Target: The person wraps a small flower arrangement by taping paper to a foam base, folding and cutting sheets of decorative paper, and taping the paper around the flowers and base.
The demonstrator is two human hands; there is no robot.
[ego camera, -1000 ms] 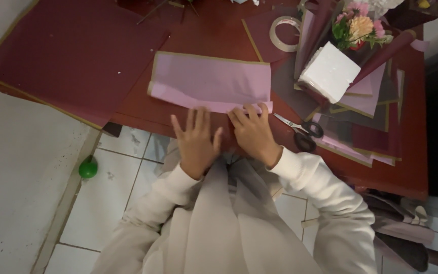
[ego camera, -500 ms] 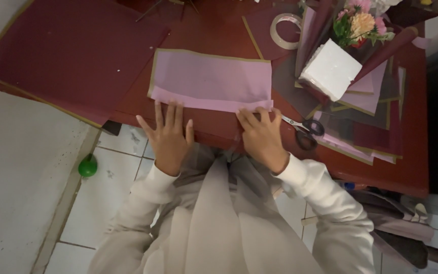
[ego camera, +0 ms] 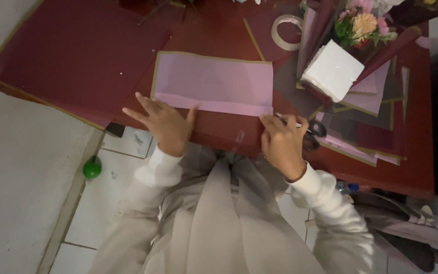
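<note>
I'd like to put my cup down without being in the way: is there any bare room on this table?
Little. Bare tabletop shows beyond the folded pink sheet, short of the tape ring, and in a strip between the left hand and right hand. The right end is crowded: white block, flowers, stacked papers, scissors.

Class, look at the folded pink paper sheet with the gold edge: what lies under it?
Under the folded pink paper sheet lie dark red wrapping sheets on the red table. Anything directly beneath the pink sheet is covered and cannot be seen.
</note>
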